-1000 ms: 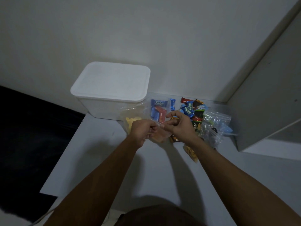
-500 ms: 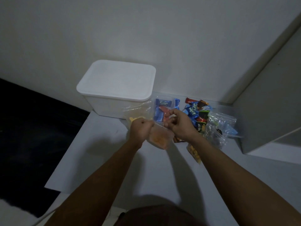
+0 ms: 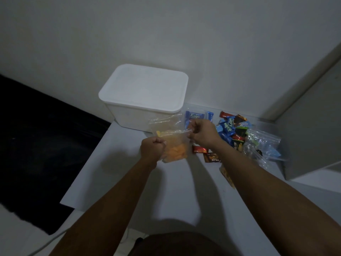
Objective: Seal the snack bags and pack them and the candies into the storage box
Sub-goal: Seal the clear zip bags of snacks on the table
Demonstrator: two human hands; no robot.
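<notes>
Holding one snack bag (image 3: 174,145) of orange pieces: my left hand (image 3: 152,147) grips its left edge, my right hand (image 3: 201,133) pinches the zip end, stretching it taut for sealing. Storage box (image 3: 144,97) beyond, lidded; candies (image 3: 230,130) right of my grip.

Dim home room, plain white wall (image 3: 166,34) rising behind a small white table (image 3: 129,182), dark rug (image 3: 36,154) lying beside it, grey cabinet (image 3: 313,135) standing right, candies (image 3: 228,129) and storage box (image 3: 144,97) sitting out.
</notes>
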